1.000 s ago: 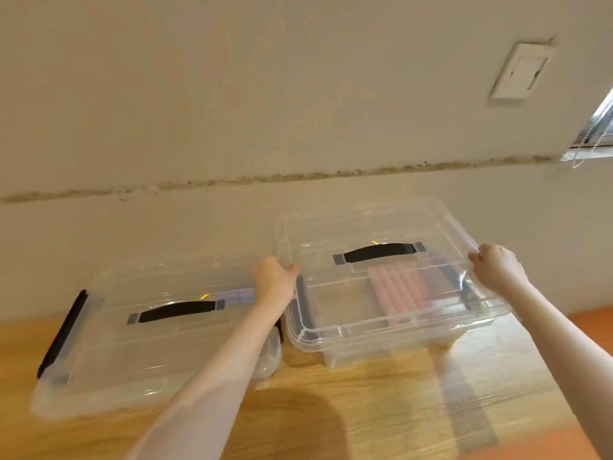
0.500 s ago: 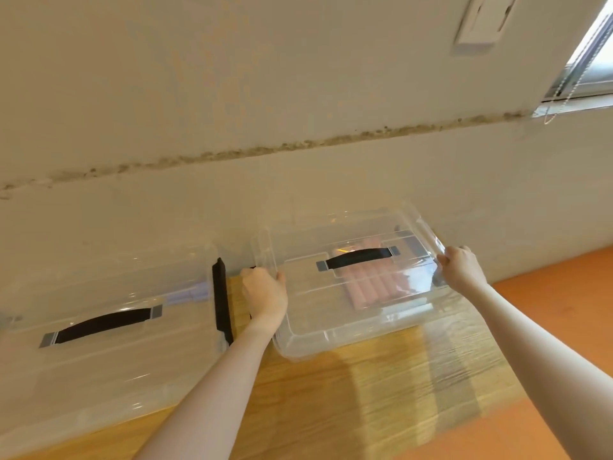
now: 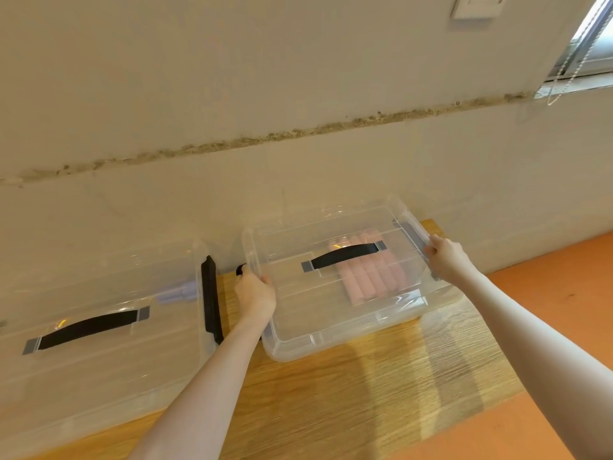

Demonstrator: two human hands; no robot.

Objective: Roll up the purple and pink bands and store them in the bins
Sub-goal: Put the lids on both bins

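Observation:
Two clear lidded bins with black handles stand on a wooden table against the wall. The right bin (image 3: 298, 336) holds several rolled pink bands (image 3: 368, 277), visible through its lid. My left hand (image 3: 255, 293) grips that bin's left edge, and my right hand (image 3: 446, 260) grips its right edge by the latch. The left bin (image 3: 99, 370) is closed, its black side latch (image 3: 210, 297) upright, and a purple band (image 3: 175, 293) shows faintly inside.
The wooden tabletop (image 3: 348, 400) runs toward me in front of both bins. An orange floor (image 3: 547, 280) lies to the right. The wall stands directly behind the bins, with a switch plate (image 3: 477, 5) and a window edge (image 3: 593, 38) at upper right.
The right bin has come down from a tilted, raised position and now sits flat on the table, a little apart from the left bin. Both hands kept their grip.

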